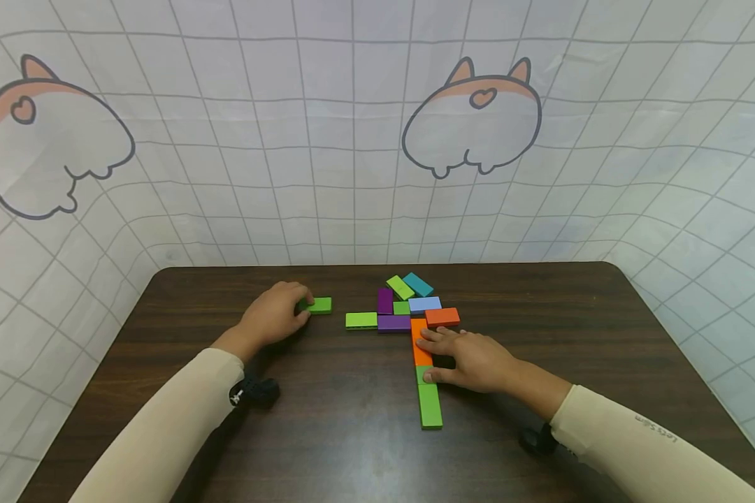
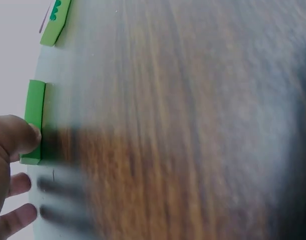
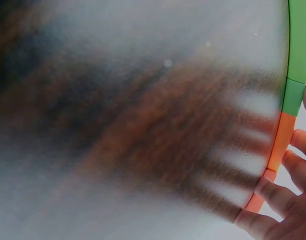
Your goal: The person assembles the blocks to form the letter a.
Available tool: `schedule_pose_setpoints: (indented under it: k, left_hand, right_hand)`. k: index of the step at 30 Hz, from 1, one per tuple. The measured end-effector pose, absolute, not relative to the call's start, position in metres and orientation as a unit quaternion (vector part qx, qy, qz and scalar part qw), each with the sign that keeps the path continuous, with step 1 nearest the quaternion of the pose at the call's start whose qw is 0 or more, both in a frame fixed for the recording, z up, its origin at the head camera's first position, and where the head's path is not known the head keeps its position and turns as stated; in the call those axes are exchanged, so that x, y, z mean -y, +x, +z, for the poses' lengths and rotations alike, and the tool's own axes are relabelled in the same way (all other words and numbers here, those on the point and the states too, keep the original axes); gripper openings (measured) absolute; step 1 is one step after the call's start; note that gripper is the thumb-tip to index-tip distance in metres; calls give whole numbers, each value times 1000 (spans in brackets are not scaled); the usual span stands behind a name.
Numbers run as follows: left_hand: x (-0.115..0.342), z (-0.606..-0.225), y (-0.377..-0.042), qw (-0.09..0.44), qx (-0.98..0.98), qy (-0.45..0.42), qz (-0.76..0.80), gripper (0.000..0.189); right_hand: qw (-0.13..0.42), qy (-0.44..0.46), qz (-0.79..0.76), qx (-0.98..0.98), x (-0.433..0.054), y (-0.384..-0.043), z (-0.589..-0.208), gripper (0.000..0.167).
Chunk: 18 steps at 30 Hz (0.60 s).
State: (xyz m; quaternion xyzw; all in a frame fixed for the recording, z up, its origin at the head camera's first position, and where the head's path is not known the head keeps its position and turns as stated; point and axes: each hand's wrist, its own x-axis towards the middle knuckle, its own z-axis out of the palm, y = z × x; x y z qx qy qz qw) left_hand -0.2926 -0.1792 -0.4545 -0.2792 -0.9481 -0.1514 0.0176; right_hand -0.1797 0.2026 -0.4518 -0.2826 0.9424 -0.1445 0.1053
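Observation:
My left hand [image 1: 275,314] pinches the left end of a green rectangular block [image 1: 321,305] lying on the table; in the left wrist view the thumb [image 2: 20,135] presses against its side. My right hand [image 1: 478,360] lies with spread fingers over an orange block [image 1: 419,328], its thumb touching a small green block [image 1: 421,375]. Those two join a longer green block [image 1: 430,409] in a column. At the column's top, a purple block [image 1: 393,323], a red-orange block [image 1: 442,317] and a small green square [image 1: 401,308] sit close together.
A dark purple block [image 1: 385,301], a light blue block [image 1: 424,304], a lime block [image 1: 400,287] and a teal block [image 1: 418,284] extend the flat arrangement backward. Another lime block [image 1: 361,321] adjoins its left side. Behind the dark wooden table [image 1: 327,433] hangs a white grid-patterned curtain [image 1: 258,175].

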Motion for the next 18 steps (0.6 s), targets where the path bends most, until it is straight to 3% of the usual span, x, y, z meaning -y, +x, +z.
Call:
schedule_pose_setpoints:
  k: [9, 18]
  left_hand:
    - [182, -450, -284, 23, 937, -280, -209, 23]
    - [167, -439, -262, 53, 908, -342, -237, 21]
  right_hand:
    - [106, -282, -143, -943, -202, -179, -451, 72]
    - [111, -279, -139, -944, -201, -178, -449, 72]
